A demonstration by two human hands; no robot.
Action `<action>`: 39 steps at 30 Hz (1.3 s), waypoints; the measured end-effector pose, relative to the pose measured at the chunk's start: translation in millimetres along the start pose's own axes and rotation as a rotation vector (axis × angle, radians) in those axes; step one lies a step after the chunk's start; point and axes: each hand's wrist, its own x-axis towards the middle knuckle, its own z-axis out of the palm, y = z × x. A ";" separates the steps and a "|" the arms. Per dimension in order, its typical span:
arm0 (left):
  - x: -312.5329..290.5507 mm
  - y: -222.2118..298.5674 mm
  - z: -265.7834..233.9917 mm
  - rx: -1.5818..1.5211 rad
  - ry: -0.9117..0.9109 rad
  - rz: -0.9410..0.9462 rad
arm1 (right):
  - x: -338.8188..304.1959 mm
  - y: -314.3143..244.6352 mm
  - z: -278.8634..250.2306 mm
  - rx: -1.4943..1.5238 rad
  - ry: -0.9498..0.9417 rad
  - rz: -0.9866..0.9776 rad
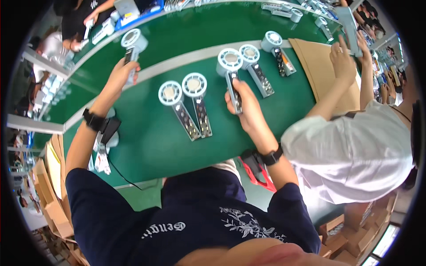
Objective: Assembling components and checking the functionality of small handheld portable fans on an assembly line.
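Note:
My left hand (119, 76) is closed round the handle of a pale blue handheld fan (134, 41), held up at the left over the conveyor's edge. My right hand (247, 103) grips the handle of another such fan, the right-hand fan (230, 61), its round head pointing away from me. Between my hands two more fans (170, 94) lie side by side on the green table (146, 150), their handles uncovered with circuit boards showing. Just right of my right hand rests a fan (259, 71), and farther right another (276, 49), both with bare boards in the handles.
A grey rail (186, 57) divides the table from the green conveyor (191, 26). Brown cardboard (306, 66) lies at the right, beside a co-worker in a white shirt (350, 146) whose raised hands hold a grey piece. At the left edge, a black cable (122, 174) trails near small white parts.

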 end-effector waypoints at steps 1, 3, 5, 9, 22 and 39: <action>-24.1 -9.2 -3.5 -0.006 0.054 -0.033 | 4.5 -0.7 -3.5 -0.024 0.008 0.005; -74.4 -26.0 -7.2 0.001 0.125 -0.083 | 13.5 4.5 -0.3 -0.037 0.000 0.028; -118.9 -38.7 19.3 -0.269 0.139 -0.172 | 19.2 5.5 -1.2 -0.051 0.004 0.071; -165.9 -48.6 72.3 -0.555 0.163 -0.207 | 17.1 -0.4 -0.5 0.005 -0.101 0.182; -128.6 -37.2 174.6 -0.600 0.181 -0.043 | 27.8 -11.4 -11.5 -0.351 -0.100 0.156; -311.1 -95.6 42.5 -0.808 0.789 0.144 | -59.7 92.0 233.8 -1.066 -0.844 -0.805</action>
